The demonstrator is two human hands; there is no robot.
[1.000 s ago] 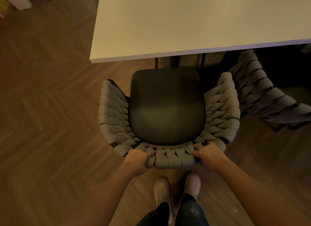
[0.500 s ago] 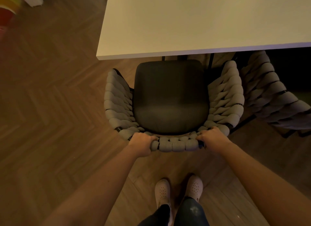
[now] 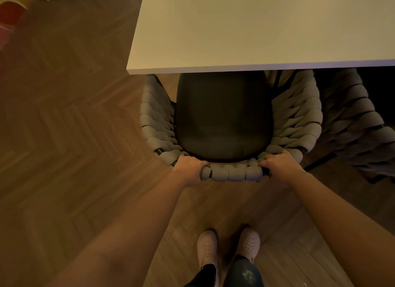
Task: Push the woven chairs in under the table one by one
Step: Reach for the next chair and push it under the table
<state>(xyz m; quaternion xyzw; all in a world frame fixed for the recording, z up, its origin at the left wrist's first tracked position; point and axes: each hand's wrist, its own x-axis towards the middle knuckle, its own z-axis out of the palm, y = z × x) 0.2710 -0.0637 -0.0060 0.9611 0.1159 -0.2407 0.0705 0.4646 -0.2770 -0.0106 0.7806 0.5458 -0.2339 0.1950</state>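
The woven chair (image 3: 230,126) stands on the herringbone wood floor (image 3: 74,137) at the near edge of the white counter (image 3: 256,26), close to its left corner. The front of the dark seat cushion (image 3: 223,115) is already hidden beneath the counter edge; the rest of the seat and the woven backrest remain outside. The left hand (image 3: 189,169) is clenched over the top rail of the backrest at its left end, and the right hand (image 3: 277,166) is clenched over the same rail at its right end. Both arms are extended.

Risks from this position:
- The right woven arm of the chair lies just beside the second woven chair (image 3: 359,124), which is parked to the right. A push that drifts rightward would probably cause the two frames to rub or lock.
- Whether the armrests clear the underside of the counter cannot be determined from this view. If they do not, they would strike the edge.
- Unequal force from the two hands would likely rotate the chair toward the dark legs visible under the counter.

Compared with one second earlier, the chair sits deeper: the whole cushion was then exposed in front of the counter edge. The white shoes (image 3: 228,248) are now farther from the backrest. The grip on the rail is unchanged.
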